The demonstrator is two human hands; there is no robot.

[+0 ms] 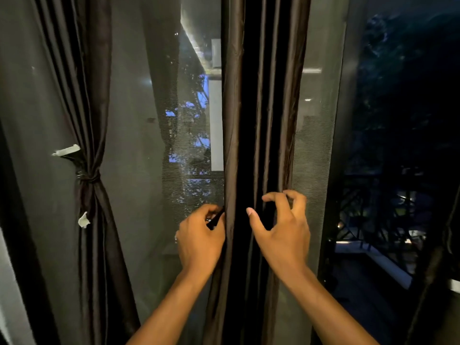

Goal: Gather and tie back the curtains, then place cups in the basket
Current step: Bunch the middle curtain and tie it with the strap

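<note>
A dark brown curtain [263,120] hangs in gathered folds straight ahead of me. At its left edge, my left hand [199,240] pinches a thin dark tie [216,219]. My right hand [281,227] is at the curtain's right side with fingers curled round the folds and the thumb out in front. A second dark curtain [84,100] at the left is bunched and bound at its waist by a tie [87,176]. No cups or basket are in view.
Sheer mesh netting [149,145] covers the window behind the curtains. White tape scraps [67,150] stick out of the left curtain. A dark balcony railing [388,220] shows outside at the right. A pale wall edge [10,295] is at the far left.
</note>
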